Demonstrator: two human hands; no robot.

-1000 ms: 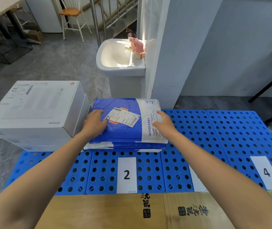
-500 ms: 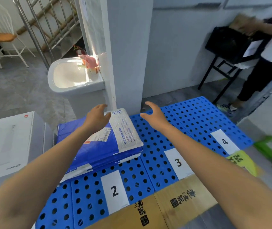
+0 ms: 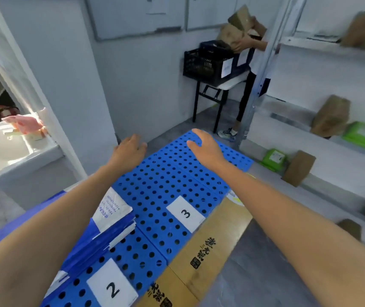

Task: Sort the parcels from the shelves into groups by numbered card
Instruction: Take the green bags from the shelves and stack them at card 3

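- The left hand (image 3: 129, 150) and right hand (image 3: 206, 147) are both hovering empty, fingers loosely spread, above the blue mat (image 3: 161, 180).
- The shelves (image 3: 336, 162) are standing off to the right, so the right hand is sitting nearer. A brown parcel (image 3: 298, 168) is leaning there, long axis tilted upright, just beside a green parcel (image 3: 273, 159).
- Blue mailers (image 3: 110, 218) are lying stacked behind card 2 (image 3: 112, 289), partly under the left forearm.
- Blur is smearing the shelf parcels, so their labels cannot be read, and the right forearm is hiding whatever lies past card 3 (image 3: 185, 213).

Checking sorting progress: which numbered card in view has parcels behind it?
Card 2: the stack of blue mailers lies right behind it. Card 3 has only bare perforated mat behind it.
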